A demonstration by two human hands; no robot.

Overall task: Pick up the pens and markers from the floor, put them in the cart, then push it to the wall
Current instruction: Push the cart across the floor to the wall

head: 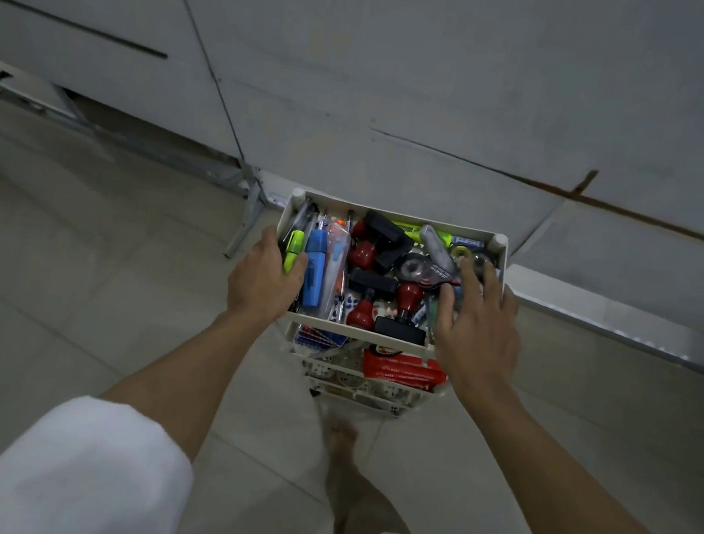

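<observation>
A white tiered cart (397,211) stands on the tiled floor with its far rim close to the grey wall (406,96). Its top tray holds a green highlighter (294,247), a blue marker (313,268), several pens, red-and-black stamps (408,300) and a correction tape (423,271). My left hand (264,280) grips the tray's left rim, its thumb lying inside by the green highlighter. My right hand (478,326) rests over the tray's right side with its fingers spread, covering that corner. Lower tiers show a red packet (402,370).
A grey metal frame leg (247,218) stands just left of the cart against the wall. A low white ledge (623,318) runs along the wall to the right. My bare foot (341,447) is on the tiles right behind the cart.
</observation>
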